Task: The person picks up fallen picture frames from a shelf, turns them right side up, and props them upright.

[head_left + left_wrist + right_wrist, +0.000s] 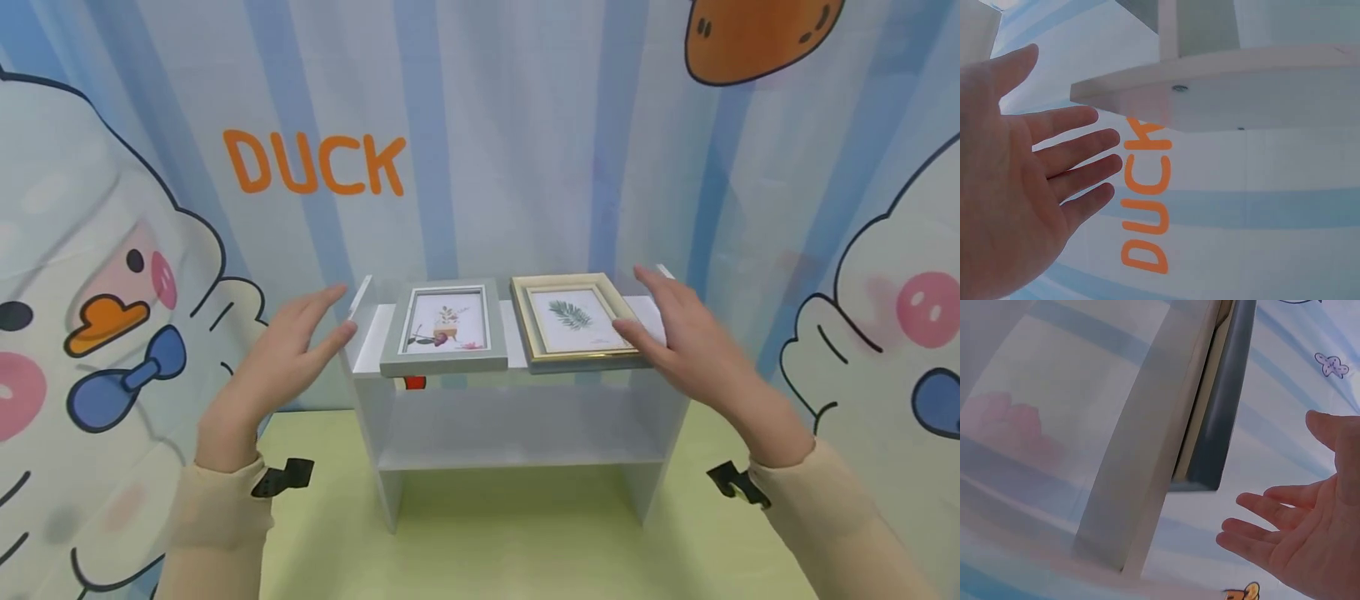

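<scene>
Fingers (1082, 148) extended, loosely spread, holding nothing: your left hand (277, 362) beside the white shelf (517, 425), your right hand (693, 350) by the gold-edged frame (573, 318), clear of it in the right wrist view; that frame and the grey frame (448, 325) lie picture-up, side by side, atop the shelf; expect light, stiff pieces, perhaps glazed, so slick and breakable; grip each by opposite side rails, off the picture.
</scene>
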Motion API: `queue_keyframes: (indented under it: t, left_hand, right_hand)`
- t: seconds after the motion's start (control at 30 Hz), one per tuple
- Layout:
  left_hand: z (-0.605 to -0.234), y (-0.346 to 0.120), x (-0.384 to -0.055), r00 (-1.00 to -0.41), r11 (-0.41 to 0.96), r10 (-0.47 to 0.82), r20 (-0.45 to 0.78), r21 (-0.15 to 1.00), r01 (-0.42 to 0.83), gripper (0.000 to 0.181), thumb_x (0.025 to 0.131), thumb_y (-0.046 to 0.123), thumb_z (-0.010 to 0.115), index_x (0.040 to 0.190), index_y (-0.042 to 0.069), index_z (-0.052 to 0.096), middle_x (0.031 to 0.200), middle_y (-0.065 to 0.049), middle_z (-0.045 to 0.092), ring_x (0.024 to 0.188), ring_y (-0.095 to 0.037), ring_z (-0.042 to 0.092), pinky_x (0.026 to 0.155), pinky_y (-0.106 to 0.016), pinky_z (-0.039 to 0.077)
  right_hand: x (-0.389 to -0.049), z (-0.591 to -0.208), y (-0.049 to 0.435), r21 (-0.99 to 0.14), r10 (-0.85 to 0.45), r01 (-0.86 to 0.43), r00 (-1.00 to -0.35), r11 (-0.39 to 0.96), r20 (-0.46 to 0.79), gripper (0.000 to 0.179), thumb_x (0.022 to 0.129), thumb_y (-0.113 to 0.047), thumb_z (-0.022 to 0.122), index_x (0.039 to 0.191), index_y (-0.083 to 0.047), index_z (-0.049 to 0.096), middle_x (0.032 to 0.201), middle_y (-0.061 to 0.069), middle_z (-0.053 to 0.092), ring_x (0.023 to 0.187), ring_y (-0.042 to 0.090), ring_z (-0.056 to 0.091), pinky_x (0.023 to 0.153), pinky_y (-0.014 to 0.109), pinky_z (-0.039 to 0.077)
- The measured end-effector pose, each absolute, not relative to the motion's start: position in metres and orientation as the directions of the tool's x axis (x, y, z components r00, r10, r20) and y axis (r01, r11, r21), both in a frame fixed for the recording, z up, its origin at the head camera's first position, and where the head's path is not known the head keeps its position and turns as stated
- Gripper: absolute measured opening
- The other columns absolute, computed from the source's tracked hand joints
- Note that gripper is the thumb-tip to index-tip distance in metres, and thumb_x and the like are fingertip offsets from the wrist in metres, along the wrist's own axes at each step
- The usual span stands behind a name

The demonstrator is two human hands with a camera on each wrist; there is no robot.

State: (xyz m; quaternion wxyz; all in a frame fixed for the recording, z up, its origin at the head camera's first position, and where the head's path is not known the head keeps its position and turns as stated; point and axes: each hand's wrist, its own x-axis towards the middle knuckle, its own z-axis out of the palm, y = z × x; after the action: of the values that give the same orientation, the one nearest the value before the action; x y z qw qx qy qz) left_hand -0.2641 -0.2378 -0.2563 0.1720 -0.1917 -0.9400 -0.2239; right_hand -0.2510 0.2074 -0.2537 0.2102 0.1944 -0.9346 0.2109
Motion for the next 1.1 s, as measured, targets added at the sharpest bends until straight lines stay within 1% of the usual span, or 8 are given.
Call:
queue_keyframes:
  t: [0.13, 0.27, 0.33, 0.4, 0.6, 0.77, 0.9, 1.1]
  left_hand:
    - [-0.248, -0.228, -0.269, -0.87, 0.819, 0.302, 0.39, 0.361, 0.446, 0.067, 0.096, 0.053, 0.042, 0.151, 0.019, 0.025, 0.153, -0.011, 0.031, 0.14, -0.037, 0.025, 0.11, -0.062, 0.022]
    - [-0.241, -0.217, -0.274, -0.87, 0.815, 0.319, 0.376, 0.36, 0.454, 0.068, 0.095, 0.052, 0.045, 0.151, 0.018, 0.026, 0.153, -0.01, 0.031, 0.14, -0.035, 0.026, 0.111, -0.06, 0.023]
    - [-0.239, -0.212, -0.276, -0.871, 0.817, 0.321, 0.373, 0.355, 0.453, 0.069, 0.094, 0.053, 0.046, 0.151, 0.019, 0.025, 0.153, -0.009, 0.031, 0.14, -0.034, 0.027, 0.112, -0.058, 0.024]
    - [-0.237, -0.206, -0.277, -0.866, 0.816, 0.325, 0.379, 0.35, 0.46, 0.07, 0.093, 0.053, 0.048, 0.151, 0.02, 0.025, 0.153, -0.008, 0.031, 0.141, -0.032, 0.027, 0.112, -0.056, 0.025]
    - [-0.234, -0.19, -0.28, -0.852, 0.802, 0.349, 0.389, 0.347, 0.487, 0.073, 0.093, 0.054, 0.048, 0.151, 0.016, 0.026, 0.153, -0.009, 0.033, 0.141, -0.03, 0.028, 0.114, -0.053, 0.026]
    - [-0.235, -0.176, -0.282, -0.876, 0.813, 0.339, 0.343, 0.362, 0.456, 0.075, 0.092, 0.052, 0.049, 0.151, 0.012, 0.024, 0.153, -0.012, 0.032, 0.142, -0.032, 0.026, 0.115, -0.053, 0.024]
    - [-0.237, -0.168, -0.284, -0.91, 0.828, 0.28, 0.304, 0.403, 0.39, 0.074, 0.093, 0.048, 0.05, 0.15, 0.007, 0.025, 0.153, -0.015, 0.032, 0.143, -0.033, 0.025, 0.114, -0.054, 0.024]
    - [-0.244, -0.162, -0.285, -0.939, 0.831, 0.22, 0.266, 0.452, 0.323, 0.069, 0.095, 0.043, 0.049, 0.147, 0.001, 0.03, 0.15, -0.018, 0.036, 0.138, -0.034, 0.033, 0.111, -0.052, 0.032]
  right_hand:
    - [-0.261, -0.248, 0.193, -0.311, -0.319, -0.491, -0.825, 0.814, 0.467, 0.074, 0.094, -0.047, 0.051, 0.151, -0.009, 0.021, 0.153, 0.015, 0.029, 0.142, 0.037, 0.023, 0.112, 0.058, 0.023]
    - [-0.272, -0.244, 0.178, -0.295, -0.372, -0.538, -0.802, 0.789, 0.468, 0.074, 0.095, -0.047, 0.05, 0.149, -0.004, 0.025, 0.15, 0.018, 0.034, 0.139, 0.037, 0.029, 0.112, 0.055, 0.026]
    - [-0.276, -0.242, 0.17, -0.309, -0.39, -0.552, -0.801, 0.774, 0.455, 0.073, 0.095, -0.046, 0.05, 0.148, -0.002, 0.026, 0.149, 0.019, 0.035, 0.139, 0.037, 0.03, 0.112, 0.055, 0.026]
    - [-0.28, -0.241, 0.16, -0.336, -0.394, -0.556, -0.806, 0.76, 0.441, 0.072, 0.095, -0.043, 0.052, 0.147, -0.001, 0.027, 0.148, 0.019, 0.037, 0.137, 0.036, 0.033, 0.111, 0.054, 0.031]
    - [-0.286, -0.237, 0.129, -0.442, -0.35, -0.514, -0.846, 0.735, 0.402, 0.067, 0.092, -0.035, 0.061, 0.144, -0.002, 0.034, 0.14, 0.019, 0.048, 0.126, 0.033, 0.049, 0.1, 0.048, 0.046]
    - [-0.29, -0.237, 0.105, -0.517, -0.303, -0.457, -0.884, 0.724, 0.357, 0.065, 0.09, -0.035, 0.064, 0.141, -0.002, 0.04, 0.133, 0.018, 0.055, 0.12, 0.031, 0.056, 0.098, 0.044, 0.048]
    - [-0.295, -0.237, 0.089, -0.525, -0.316, -0.442, -0.895, 0.727, 0.316, 0.065, 0.089, -0.035, 0.064, 0.14, -0.001, 0.042, 0.129, 0.016, 0.059, 0.118, 0.027, 0.058, 0.099, 0.042, 0.048]
    - [-0.303, -0.236, 0.073, -0.539, -0.322, -0.378, -0.925, 0.752, 0.2, 0.069, 0.089, -0.036, 0.065, 0.142, 0.0, 0.039, 0.13, 0.018, 0.058, 0.119, 0.028, 0.057, 0.099, 0.042, 0.048]
